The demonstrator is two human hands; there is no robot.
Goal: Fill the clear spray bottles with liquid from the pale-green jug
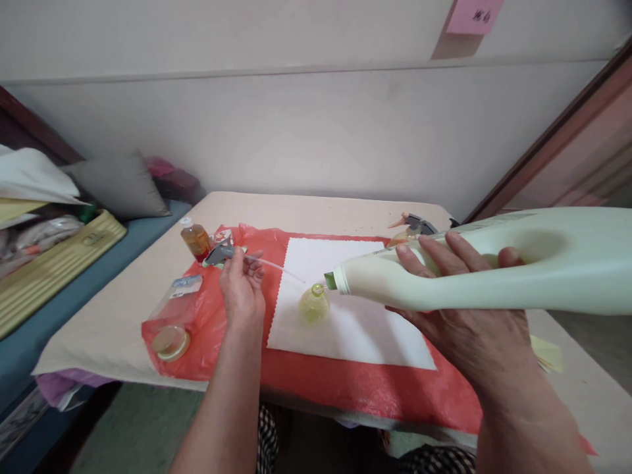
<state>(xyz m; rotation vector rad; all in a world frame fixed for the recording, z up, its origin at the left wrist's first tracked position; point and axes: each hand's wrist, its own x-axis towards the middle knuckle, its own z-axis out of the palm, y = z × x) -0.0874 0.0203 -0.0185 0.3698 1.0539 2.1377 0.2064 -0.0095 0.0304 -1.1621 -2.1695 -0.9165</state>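
My right hand is wrapped round a large pale green jug, tipped almost level with its green spout pointing left. Just below and left of the spout, a small clear yellow-green bottle stands uncapped on a white sheet. The spout is at the bottle's mouth; whether they touch I cannot tell. In my left hand is a grey spray trigger, held between thumb and fingers. Its thin clear tube reaches right, ending above and left of the bottle.
Red plastic sheeting covers part of the table. At left stand an amber bottle with a white cap, a clear plastic container and a round-lidded jar. Another spray trigger lies behind the jug. A wall closes off the back.
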